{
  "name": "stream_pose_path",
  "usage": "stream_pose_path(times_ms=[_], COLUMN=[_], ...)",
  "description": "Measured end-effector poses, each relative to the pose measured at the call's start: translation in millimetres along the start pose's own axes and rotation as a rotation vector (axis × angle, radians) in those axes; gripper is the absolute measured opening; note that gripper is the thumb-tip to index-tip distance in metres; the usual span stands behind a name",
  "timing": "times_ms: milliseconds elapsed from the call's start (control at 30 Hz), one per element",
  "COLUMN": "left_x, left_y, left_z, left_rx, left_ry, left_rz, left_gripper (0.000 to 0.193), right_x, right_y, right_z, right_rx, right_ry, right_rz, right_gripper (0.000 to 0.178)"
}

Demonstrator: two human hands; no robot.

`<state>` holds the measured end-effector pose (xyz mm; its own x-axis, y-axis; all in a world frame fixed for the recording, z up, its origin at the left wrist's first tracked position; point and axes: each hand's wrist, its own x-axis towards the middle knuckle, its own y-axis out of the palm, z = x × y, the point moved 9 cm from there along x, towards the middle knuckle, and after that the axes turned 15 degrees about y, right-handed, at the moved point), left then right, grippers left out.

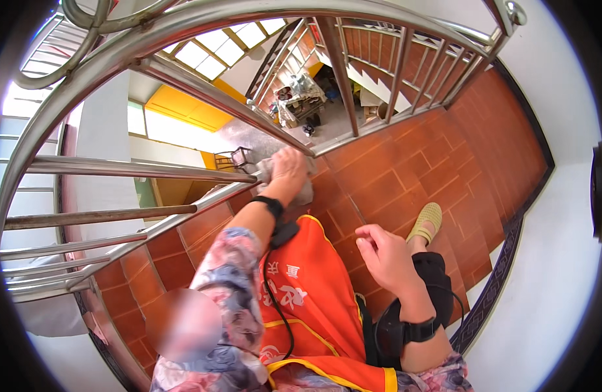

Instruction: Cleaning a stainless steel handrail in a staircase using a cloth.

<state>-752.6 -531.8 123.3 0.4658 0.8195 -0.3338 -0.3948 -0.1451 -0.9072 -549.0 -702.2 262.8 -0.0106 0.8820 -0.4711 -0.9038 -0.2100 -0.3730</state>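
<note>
Lying under left grip (288, 172): apparently cloth (304, 195).

L hand (288, 173): steel baluster (226, 110) blocks up front, btm rail (169, 228) alongside.
Baluster gaps: open btwn bars, hand fits thru; curved handrail (249, 14) caps 'em.
R hand (384, 260): free air fwd over tiled floor (412, 163), trouser leg (433, 274) obstructs R.

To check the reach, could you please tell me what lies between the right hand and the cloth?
In the head view, red floor tiles show between the right hand and the cloth.
</note>
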Motion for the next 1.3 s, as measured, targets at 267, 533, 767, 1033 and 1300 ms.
stream_pose_path(times_ms=[267,533,767,1033,1300], left_x=[25,-10,-56,-22,83], left_y=[3,3,-50,-164,-50], left_z=[8,31,10,-42,-72], left_rx=[-0.706,-0.311,0.291,-0.318,0.178], left_ry=[0.194,0.03,0.229,0.095,0.079], left_rz=[0.471,0.415,0.424,-0.129,-0.228], left_gripper=[0.057,0.035,0.016,0.016,0.111], right_x=[4,9,11,13,-4], right_y=[-2,-17,-12,-12,-34], right_z=[-11,-12,-7,0,0], right_rx=[0.047,0.082,0.068,0.029,-0.017], right_ry=[0.046,0.047,0.03,-0.008,0.02], right_rz=[0.015,-0.034,-0.047,-0.067,-0.046], right_gripper=[0.018,0.019,0.018,0.02,0.017])
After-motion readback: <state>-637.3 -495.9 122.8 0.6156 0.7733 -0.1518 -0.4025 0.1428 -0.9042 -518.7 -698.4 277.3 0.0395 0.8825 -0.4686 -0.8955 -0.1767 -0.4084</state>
